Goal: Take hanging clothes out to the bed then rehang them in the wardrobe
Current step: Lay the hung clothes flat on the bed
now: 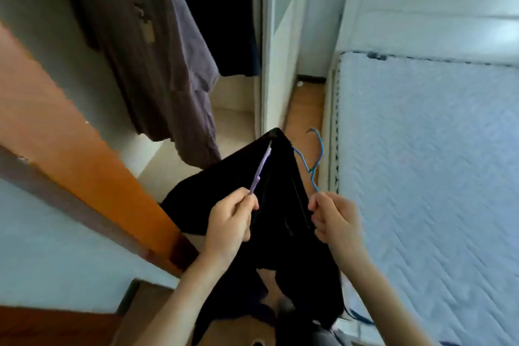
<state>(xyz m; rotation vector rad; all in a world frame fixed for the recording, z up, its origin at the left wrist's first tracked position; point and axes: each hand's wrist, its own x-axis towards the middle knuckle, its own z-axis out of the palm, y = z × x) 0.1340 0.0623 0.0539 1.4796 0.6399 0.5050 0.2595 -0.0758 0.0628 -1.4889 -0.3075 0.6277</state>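
A black garment [278, 205] hangs between my hands at the lower middle, in front of the open wardrobe. My left hand [230, 222] pinches a purple hanger [261, 168] that runs up inside the garment to its peak. My right hand [334, 219] grips the garment's right side together with a blue wire hanger [314, 160], whose hook sticks up free beside the cloth. A grey-purple garment [168, 64] hangs in the wardrobe at the upper left. The bed's white quilted mattress [435, 163] fills the right side.
An orange-brown wardrobe door edge [92, 154] slants across the left, close to my left arm. A white wardrobe post [275, 50] stands between wardrobe and bed. A narrow strip of wooden floor [306, 109] runs beside the bed. Dark clothing [233, 22] hangs deeper inside.
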